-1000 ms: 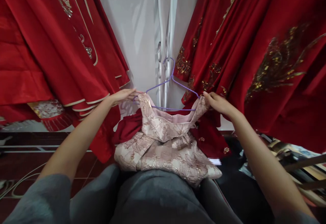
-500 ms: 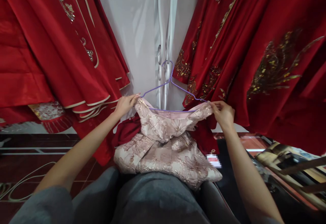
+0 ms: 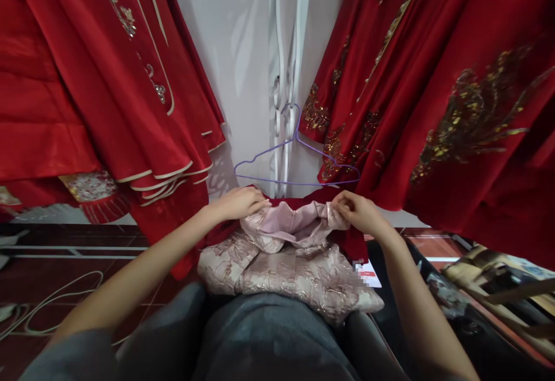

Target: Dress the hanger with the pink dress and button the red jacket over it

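With left hand [image 3: 245, 200] and right hand [image 3: 352, 210], pinching pink dress [image 3: 288, 274] by both shoulders, across lap [image 3: 177, 318]. Already off purple hanger [image 3: 297, 132]; not yet flat, bunched at neckline.

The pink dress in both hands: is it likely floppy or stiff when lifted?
The dress would probably flop, as its top crumples between the left hand and right hand. Its puffy lower folds suggest slight stiffness.
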A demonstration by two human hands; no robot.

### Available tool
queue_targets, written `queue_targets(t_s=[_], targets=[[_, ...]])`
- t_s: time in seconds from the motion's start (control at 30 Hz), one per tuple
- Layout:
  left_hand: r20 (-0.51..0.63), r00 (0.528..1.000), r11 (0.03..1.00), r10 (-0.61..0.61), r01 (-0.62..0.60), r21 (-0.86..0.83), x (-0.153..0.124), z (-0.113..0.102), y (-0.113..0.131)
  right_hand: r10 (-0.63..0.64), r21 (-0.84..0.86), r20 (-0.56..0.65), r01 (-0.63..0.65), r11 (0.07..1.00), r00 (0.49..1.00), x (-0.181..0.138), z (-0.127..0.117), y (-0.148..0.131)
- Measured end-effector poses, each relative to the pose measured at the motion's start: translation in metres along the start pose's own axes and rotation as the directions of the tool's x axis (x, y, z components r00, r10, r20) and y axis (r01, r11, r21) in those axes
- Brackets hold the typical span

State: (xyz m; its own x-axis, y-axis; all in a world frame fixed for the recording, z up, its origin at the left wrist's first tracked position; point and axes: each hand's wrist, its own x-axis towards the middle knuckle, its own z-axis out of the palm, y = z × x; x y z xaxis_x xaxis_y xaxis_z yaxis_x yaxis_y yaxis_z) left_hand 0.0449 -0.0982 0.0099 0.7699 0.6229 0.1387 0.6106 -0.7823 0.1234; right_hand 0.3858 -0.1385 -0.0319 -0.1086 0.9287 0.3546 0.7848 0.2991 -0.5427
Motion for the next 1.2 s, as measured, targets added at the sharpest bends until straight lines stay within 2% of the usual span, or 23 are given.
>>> queue_targets(t_s=[0.07,0.17,0.27,0.33,0.43,0.5,0.6,0.7,0.87,1.07,1.2], targets=[[-0.098,0.991,0.996,0.094,-0.093,0.018,0.024,0.001,0.015,-0.03,-0.081,-0.032,0.028,0.996,0.999,0.004,-0.006,-0.013],[-0.204,0.962,0.984,0.179,-0.171,0.059,0.06,0.014,0.022,-0.171,-0.058,-0.101,0.166,0.984,0.98,0.015,-0.012,-0.022],[-0.167,0.973,0.985,0.159,-0.146,0.088,0.084,0.033,0.02,-0.251,0.013,-0.156,0.256,0.967,0.955,0.029,-0.017,-0.018],[-0.1,0.988,0.991,0.119,-0.112,0.078,0.088,0.046,0.017,-0.186,0.029,-0.22,0.197,0.98,0.958,0.038,-0.021,-0.007],[-0.085,0.992,0.993,0.099,-0.092,0.074,0.077,0.053,0.016,0.027,-0.03,-0.339,-0.039,0.999,0.94,0.046,-0.03,0.022],[-0.111,0.988,0.993,0.103,-0.096,0.071,0.064,0.049,0.018,0.171,-0.097,-0.381,-0.223,0.97,0.909,0.046,-0.036,0.044],[-0.124,0.986,0.993,0.115,-0.112,0.03,0.046,0.037,0.023,0.26,-0.191,-0.396,-0.356,0.915,0.881,0.041,-0.042,0.068],[-0.133,0.983,0.992,0.126,-0.128,-0.01,0.038,0.029,0.028,0.288,-0.244,-0.4,-0.404,0.882,0.87,0.037,-0.04,0.077],[-0.138,0.984,0.991,0.117,-0.124,-0.04,0.037,0.029,0.031,0.294,-0.237,-0.415,-0.414,0.879,0.861,0.041,-0.035,0.071],[-0.163,0.98,0.991,0.115,-0.125,-0.05,0.034,0.03,0.03,0.404,-0.282,-0.367,-0.514,0.811,0.838,0.043,-0.039,0.067],[-0.16,0.982,0.991,0.099,-0.113,-0.078,0.034,0.027,0.032,0.381,-0.272,-0.382,-0.497,0.824,0.842,0.041,-0.039,0.069]])
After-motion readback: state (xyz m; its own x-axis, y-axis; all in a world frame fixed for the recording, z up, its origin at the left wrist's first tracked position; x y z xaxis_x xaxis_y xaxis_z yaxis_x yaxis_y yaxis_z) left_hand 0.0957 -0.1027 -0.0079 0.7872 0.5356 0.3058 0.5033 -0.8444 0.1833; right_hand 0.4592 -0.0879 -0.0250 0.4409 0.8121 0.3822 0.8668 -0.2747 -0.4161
